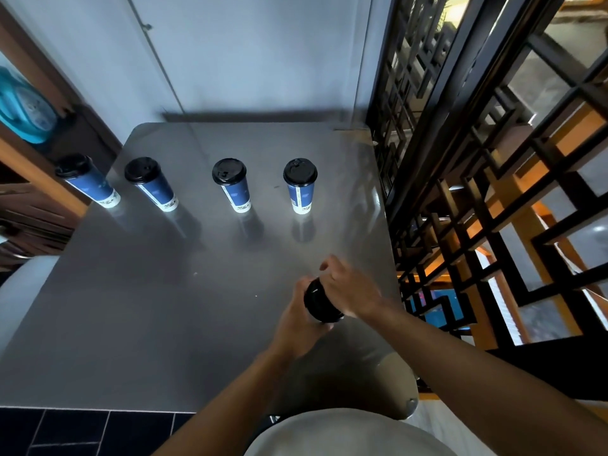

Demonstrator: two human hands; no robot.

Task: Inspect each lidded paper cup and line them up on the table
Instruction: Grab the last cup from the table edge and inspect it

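Observation:
Several blue paper cups with black lids stand upright in a row across the far half of the grey table (164,291): one at the far left (87,181), one beside it (151,184), one in the middle (232,185) and one on the right (300,185). Near the table's right front, both hands hold another cup, of which only the black lid (320,302) shows. My left hand (297,320) wraps its side from below. My right hand (350,289) lies over the lid's far side with the fingers curled. The cup's body is hidden behind my hands.
A black lattice screen (477,192) runs close along the table's right edge. A pale wall stands behind the table. Wooden shelving (36,192) sits at the left, next to the leftmost cup. Dark floor tiles (82,432) lie below the front edge.

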